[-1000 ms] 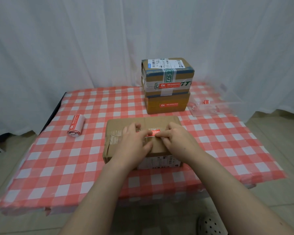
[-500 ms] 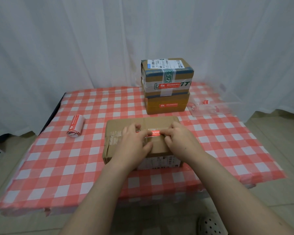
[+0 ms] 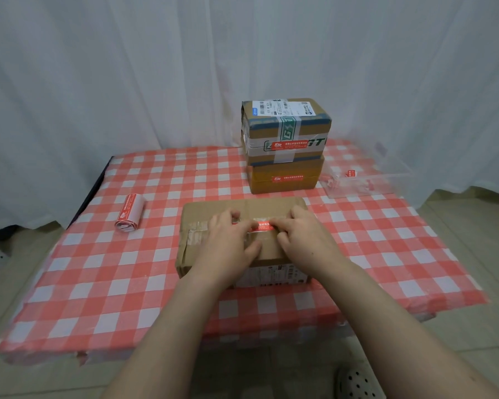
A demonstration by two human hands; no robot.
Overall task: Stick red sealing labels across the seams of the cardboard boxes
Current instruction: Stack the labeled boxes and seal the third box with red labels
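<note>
A brown cardboard box (image 3: 202, 214) lies near the table's front middle, with clear tape on its left part. A red sealing label (image 3: 261, 226) lies across its top seam. My left hand (image 3: 228, 243) rests flat on the box, its fingertips pressing the label's left part. My right hand (image 3: 303, 237) has curled fingers, thumb and forefinger pinched at the label's right end. Behind, two stacked boxes stand, the upper one (image 3: 285, 128) and the lower one (image 3: 283, 177), each with a red label on its front.
A roll of red labels (image 3: 129, 213) lies at the left on the red-checked tablecloth (image 3: 127, 269). A clear plastic tray (image 3: 360, 180) with label scraps sits at the back right. White curtains hang behind. A shoe (image 3: 357, 384) shows below the table edge.
Both hands have stayed on the box top. More of the red label shows flat between them than a second ago.
</note>
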